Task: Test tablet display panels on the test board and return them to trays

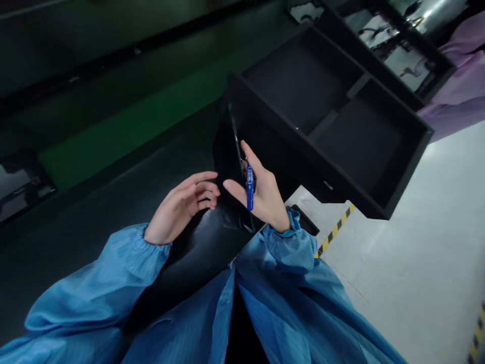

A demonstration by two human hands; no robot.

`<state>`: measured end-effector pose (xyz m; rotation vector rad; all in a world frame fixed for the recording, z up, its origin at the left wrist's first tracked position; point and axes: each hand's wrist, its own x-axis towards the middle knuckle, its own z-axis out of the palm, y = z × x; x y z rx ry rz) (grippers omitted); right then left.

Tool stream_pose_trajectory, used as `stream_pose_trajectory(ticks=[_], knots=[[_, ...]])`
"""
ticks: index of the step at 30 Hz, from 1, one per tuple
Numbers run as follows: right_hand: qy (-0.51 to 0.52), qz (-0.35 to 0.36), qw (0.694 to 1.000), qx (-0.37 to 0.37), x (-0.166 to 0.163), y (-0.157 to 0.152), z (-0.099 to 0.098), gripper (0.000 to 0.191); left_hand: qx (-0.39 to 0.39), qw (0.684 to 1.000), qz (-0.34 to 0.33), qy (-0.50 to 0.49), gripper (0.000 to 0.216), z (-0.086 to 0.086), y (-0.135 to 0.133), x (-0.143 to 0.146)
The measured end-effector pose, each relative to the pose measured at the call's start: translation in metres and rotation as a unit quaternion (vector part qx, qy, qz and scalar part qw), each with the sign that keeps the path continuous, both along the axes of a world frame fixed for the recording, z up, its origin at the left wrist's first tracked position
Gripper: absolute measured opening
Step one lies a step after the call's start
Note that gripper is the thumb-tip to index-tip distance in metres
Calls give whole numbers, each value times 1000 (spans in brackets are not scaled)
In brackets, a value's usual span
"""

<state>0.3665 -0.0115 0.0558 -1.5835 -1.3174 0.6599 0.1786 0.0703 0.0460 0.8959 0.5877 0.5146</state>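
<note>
My left hand (184,205) hovers over the dark work surface (151,177), its fingers apart and loosely curled, with nothing in it. To its right, my right hand (267,194) holds a blue pen (250,188) with white print, lying between the thumb and the fingers. The thumb and index finger are spread around the pen, and the other fingers are mostly hidden. Beside the right hand runs the thin edge of a dark glossy panel (235,131), standing on edge or tilted. Whether the hidden fingers touch that panel, I cannot tell.
A large black box (265,96) with divided compartments stands tilted in view at the right. Behind it is another black tray (435,86) near a person in a purple sleeve (458,86). Yellow-black tape (335,230) marks the pale floor (417,242). A green strip (113,126) crosses the bench.
</note>
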Motion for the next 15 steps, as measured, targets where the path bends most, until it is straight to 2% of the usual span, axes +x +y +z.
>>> stream_pose_trajectory(ticks=[2, 4, 6, 7, 9, 11, 13, 15], knots=[[5, -25, 1000, 0, 6, -1, -5, 73, 17, 998, 52, 32, 34, -23, 4, -8], [32, -34, 999, 10, 7, -1, -14, 65, 20, 986, 159, 44, 31, -46, 10, -17], [66, -36, 997, 30, -1, 0, -24, 62, -14, 971, 239, 26, 32, -64, 15, -25], [84, -32, 995, 43, -8, 1, -30, 61, -49, 968, 246, 18, 37, -69, 17, -28], [118, -18, 990, 69, -25, 3, -40, 61, -123, 969, 214, 19, 56, -72, 18, -34], [139, 0, 988, 72, -40, 4, -48, 62, -169, 966, 192, 41, 64, -68, 17, -39], [131, 20, 990, 56, -45, 1, -53, 64, -188, 954, 225, 65, 58, -63, 16, -41], [83, 8, 995, 58, -35, -4, -57, 59, -192, 941, 263, 94, 49, -62, 16, -44]])
